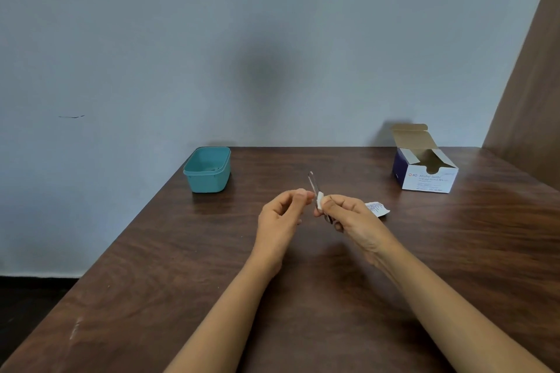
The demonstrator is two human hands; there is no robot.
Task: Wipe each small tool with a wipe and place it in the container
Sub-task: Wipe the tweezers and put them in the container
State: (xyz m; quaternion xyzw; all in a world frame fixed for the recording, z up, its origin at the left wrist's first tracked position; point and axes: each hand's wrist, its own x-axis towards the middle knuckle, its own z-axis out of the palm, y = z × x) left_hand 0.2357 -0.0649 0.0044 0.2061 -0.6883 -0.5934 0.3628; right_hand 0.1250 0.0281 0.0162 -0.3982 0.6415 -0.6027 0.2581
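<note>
Your right hand is closed in a pinch: the thumb and the fingers press a small white wipe around the lower part of a thin metal tool. The bottom end of the tool comes out under the fingers of this hand, and the top end points up and away from you. Your left hand has its fingers curled, with the tips right at the tool, just above the wipe. I cannot tell if they really pinch it or only touch it. Both hands are in the air above the tabletop.

The tool looks very light, stiff and smooth, and I think it becomes slippery where the wipe makes it wet. It is better to hold it at the end that is still dry, with the fingertips on the flat sides, and to pull the wipe along the length. The wipe is soft and gives no support, so do not carry the tool by it.

Just behind your right hand an open wrapper lies on the tabletop. Far beyond it, to the right, stands the open box of alcohol swabs. The teal container stands well beyond your left hand, to the left.
</note>
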